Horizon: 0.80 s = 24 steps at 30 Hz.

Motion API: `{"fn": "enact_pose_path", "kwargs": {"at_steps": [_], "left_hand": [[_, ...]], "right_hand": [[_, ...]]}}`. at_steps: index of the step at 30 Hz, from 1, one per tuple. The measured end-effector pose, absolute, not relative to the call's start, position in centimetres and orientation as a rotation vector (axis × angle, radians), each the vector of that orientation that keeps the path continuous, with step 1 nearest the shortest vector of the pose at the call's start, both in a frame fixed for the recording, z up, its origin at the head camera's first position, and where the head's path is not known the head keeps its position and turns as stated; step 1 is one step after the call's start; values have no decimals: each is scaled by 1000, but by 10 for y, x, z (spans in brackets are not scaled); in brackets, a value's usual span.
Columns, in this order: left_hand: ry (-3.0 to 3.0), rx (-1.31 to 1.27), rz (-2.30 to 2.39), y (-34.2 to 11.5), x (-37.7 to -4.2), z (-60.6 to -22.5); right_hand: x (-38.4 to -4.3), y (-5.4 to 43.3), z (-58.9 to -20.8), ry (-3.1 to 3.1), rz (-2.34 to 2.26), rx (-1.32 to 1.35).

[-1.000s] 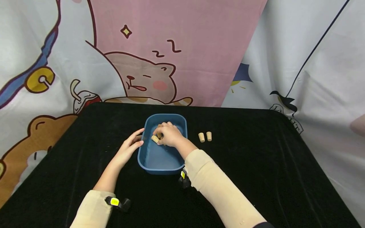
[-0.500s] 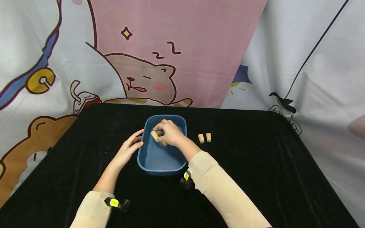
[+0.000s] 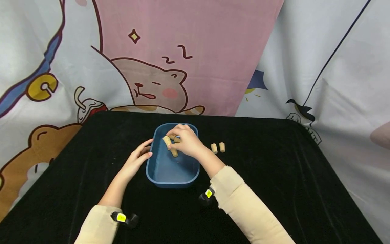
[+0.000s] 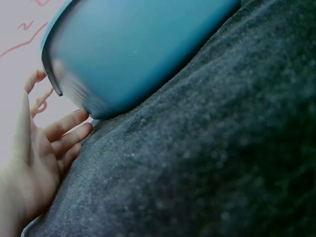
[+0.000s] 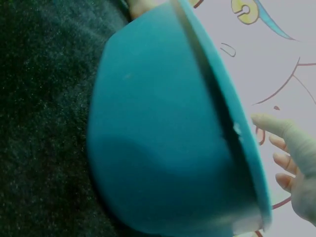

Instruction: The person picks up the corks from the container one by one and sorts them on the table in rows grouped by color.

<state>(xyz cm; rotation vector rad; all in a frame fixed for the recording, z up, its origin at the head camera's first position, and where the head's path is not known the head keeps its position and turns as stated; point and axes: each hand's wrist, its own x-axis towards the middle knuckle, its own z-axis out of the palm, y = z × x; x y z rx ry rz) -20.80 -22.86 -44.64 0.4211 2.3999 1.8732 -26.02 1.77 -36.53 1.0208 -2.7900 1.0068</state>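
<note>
The right hand [image 3: 188,142] pinches a tapered cork stopper [image 3: 166,140] between thumb and forefinger over the blue plastic tub [image 3: 172,183], where more corks [image 3: 174,153] lie. The left hand [image 3: 135,161] rests spread fingers against the tub's side, presumably steadying it. Two stoppers [image 3: 214,148] sit nearby on the black-covered desk [image 3: 262,176], perhaps for easy reach.

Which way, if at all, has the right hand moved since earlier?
Yes: in the head view, the right hand shifted upward and slightly right, judged against the rightmost cork on the black cloth.
</note>
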Motion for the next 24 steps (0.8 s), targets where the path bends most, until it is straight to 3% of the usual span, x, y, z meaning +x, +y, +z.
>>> {"fn": "enact_pose_path", "kwargs": {"at_steps": [24], "left_hand": [[2396, 404, 1877, -228, -208, -446]], "right_hand": [[-233, 81, -358, -2556, 1050, 844]]}}
